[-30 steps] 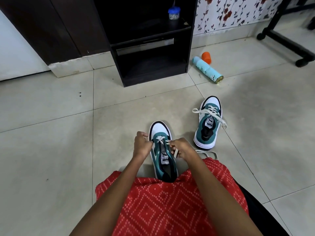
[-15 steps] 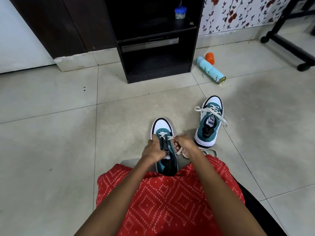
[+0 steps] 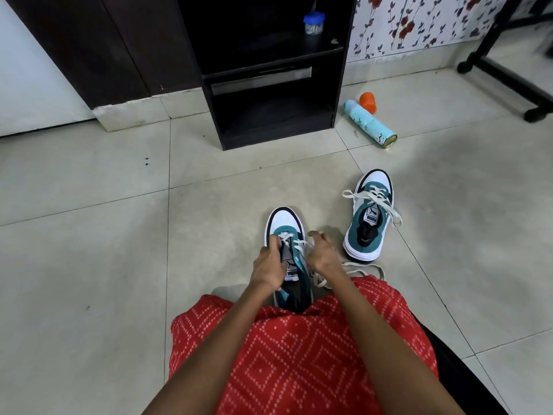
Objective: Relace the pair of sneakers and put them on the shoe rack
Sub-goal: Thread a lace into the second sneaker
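A teal and white sneaker (image 3: 284, 220) stands on the floor tiles just in front of my lap, toe pointing away. My left hand (image 3: 267, 268) grips its tongue and left side. My right hand (image 3: 321, 254) is on its right side, fingers pinched on the cream lace (image 3: 302, 243) near the lower eyelets. The lace's loose end (image 3: 368, 268) trails on the floor to the right. The second sneaker (image 3: 371, 214) stands to the right, with its lace threaded and the ends hanging loose. The black shoe rack (image 3: 269, 76) stands straight ahead against the wall.
A light blue spray can (image 3: 369, 124) lies on the floor right of the rack, with an orange cap (image 3: 368, 100) behind it. A small blue-lidded jar (image 3: 313, 23) sits on the rack's upper shelf. A black wheeled frame (image 3: 508, 82) is at the far right.
My left hand moved from the sneaker's left edge onto its tongue. My right hand shifted forward along the lace, and the view tilted up slightly.
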